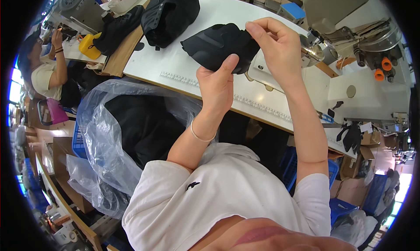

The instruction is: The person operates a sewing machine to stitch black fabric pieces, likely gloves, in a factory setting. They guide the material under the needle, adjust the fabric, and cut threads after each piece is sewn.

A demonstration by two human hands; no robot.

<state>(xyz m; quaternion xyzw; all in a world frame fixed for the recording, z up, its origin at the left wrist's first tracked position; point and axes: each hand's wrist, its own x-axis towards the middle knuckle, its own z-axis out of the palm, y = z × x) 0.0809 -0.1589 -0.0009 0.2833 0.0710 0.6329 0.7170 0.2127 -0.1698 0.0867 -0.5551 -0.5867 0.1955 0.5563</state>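
Observation:
A black shoe upper (210, 43) is held up over the white worktable (153, 69), between my two hands. My left hand (218, 87) grips its lower edge, thumb on the front face and fingers behind. At its upper right edge, the thumb and forefinger of my right hand (280, 47) pinch the material. The pinched spot is partly covered by my fingertips. More black shoe uppers (173, 17) lie to the left of it on the table, one showing a row of lace holes.
A sewing machine (337, 10) with orange thread cones (386, 64) stands at the right. Blue-handled snips (325, 117) lie near the table's right end. A clear plastic bag (98, 133) holding black material (140, 124) is below left. Another person (48, 76) sits farther left, beyond a black shoe (120, 34).

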